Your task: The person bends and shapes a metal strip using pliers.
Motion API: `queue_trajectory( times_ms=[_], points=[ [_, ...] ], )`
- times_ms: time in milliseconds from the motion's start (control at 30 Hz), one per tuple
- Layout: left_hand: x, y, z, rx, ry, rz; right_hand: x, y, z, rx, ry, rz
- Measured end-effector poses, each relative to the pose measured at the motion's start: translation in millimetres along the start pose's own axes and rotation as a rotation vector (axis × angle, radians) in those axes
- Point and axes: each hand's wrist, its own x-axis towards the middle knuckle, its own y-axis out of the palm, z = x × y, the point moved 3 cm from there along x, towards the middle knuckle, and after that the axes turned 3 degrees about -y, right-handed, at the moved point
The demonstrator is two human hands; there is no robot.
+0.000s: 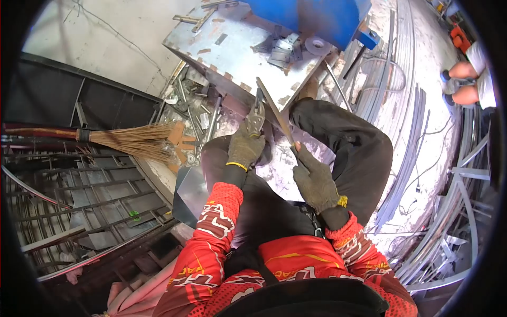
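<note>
My left hand [245,149], in a dark work glove, is closed round a pair of locking pliers [256,119]. A small dark metal piece [259,97] stands up from the pliers' jaws. In my right hand [316,180], also gloved, is a long flat metal file [275,112]. The file slants up and to the left, its far end overlapping the area beside the small piece in this view. A bare fingertip shows through the right glove and lies along the file. Both hands are above my bent legs, just short of a metal-topped bench.
The low metal bench [227,58] bears a metal fitting [282,51], a pale disc [317,45] and a blue machine housing [306,16]. Scrap metal and a straw broom [129,140] lie left. Long metal strips [404,164] cover the right floor; another person [467,84] is beyond.
</note>
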Motion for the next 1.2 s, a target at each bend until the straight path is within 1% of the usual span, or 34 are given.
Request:
queue_trajectory(
  times_ms=[33, 67, 100, 167, 233, 267, 333, 367, 400, 467, 500, 533, 600, 633, 733, 800, 867, 900, 933, 967, 1000, 1033, 1067, 1133, 1167, 1200],
  points=[
    [-1, -1, -3, 0.022, -0.048, 0.007, 12, -1, 10, -0.032, 0.127, 0.082],
    [0, 1, -3, 0.023, -0.043, 0.007, 25, -1, 14, -0.061, 0.248, 0.168],
    [0, 3, 1, 0.077, -0.004, -0.03, 38, 10, -6, -0.097, 0.017, 0.076],
    [-1, -3, -4, 0.127, 0.028, -0.09, 44, 13, 0, -0.057, 0.004, 0.053],
    [-3, -6, -13, 0.132, -0.149, 0.077, 44, 10, 4, -0.035, -0.008, 0.044],
    [-2, -2, -8, 0.117, -0.16, 0.068, 32, 6, 3, 0.033, 0.087, 0.076],
    [-4, -3, -7, -0.029, -0.039, -0.027, 8, -3, 6, 0.178, 0.306, 0.128],
    [-3, -1, -3, -0.054, -0.093, 0.097, 8, -3, 10, 0.136, 0.297, 0.104],
    [-5, 4, -1, -0.05, -0.089, 0.11, 17, -3, 5, 0.138, 0.306, 0.094],
    [-2, 4, 2, -0.054, 0.01, 0.002, 49, 3, -1, 0.015, 0.036, 0.093],
    [-2, 3, 2, -0.023, -0.056, 0.018, 62, 8, -3, 0.088, 0.039, 0.07],
    [-4, 1, 0, -0.019, -0.051, 0.008, 61, 7, 1, 0.092, 0.029, 0.069],
    [-5, -1, -7, 0.018, 0.101, -0.049, 47, 1, 0, 0.123, 0.317, 0.151],
    [-2, -3, -11, 0.007, 0.095, -0.062, 34, -3, -3, 0.191, 0.317, 0.095],
    [-6, -2, -8, 0.044, -0.09, 0.047, 10, -21, 4, 0.229, 0.323, 0.111],
    [0, 7, 3, 0.042, -0.032, 0.065, 26, -20, 8, 0.201, 0.322, 0.091],
    [1, 10, 9, 0.171, 0.043, 0.035, 60, -14, 12, 0.002, 0.198, 0.182],
    [-1, 9, 10, 0.178, 0.046, 0.026, 70, -8, 8, 0.055, 0.185, 0.173],
    [-2, 9, 11, 0.134, -0.01, 0.024, 68, -4, 2, 0.06, 0.173, 0.172],
    [-1, 10, 11, 0.085, -0.066, 0.021, 59, -4, -4, 0.023, 0.134, 0.143],
    [2, 10, 9, 0.079, -0.063, 0.011, 50, -6, -6, -0.019, 0.094, 0.116],
    [2, 10, 8, 0.111, -0.022, -0.034, 35, -15, 6, 0.049, 0.262, 0.161],
    [-1, 12, 9, 0.146, 0.013, -0.07, 28, -19, 10, 0.045, 0.266, 0.17],
    [-5, 7, 8, 0.137, -0.016, -0.024, 15, -25, 13, 0.156, 0.248, 0.16],
    [-5, 6, 5, 0.132, -0.029, 0.018, 23, -23, 17, 0.026, 0.067, 0.128],
    [-3, 5, -1, 0.138, -0.019, 0.024, 42, -17, 13, 0.03, 0.069, 0.116]
  ],
)
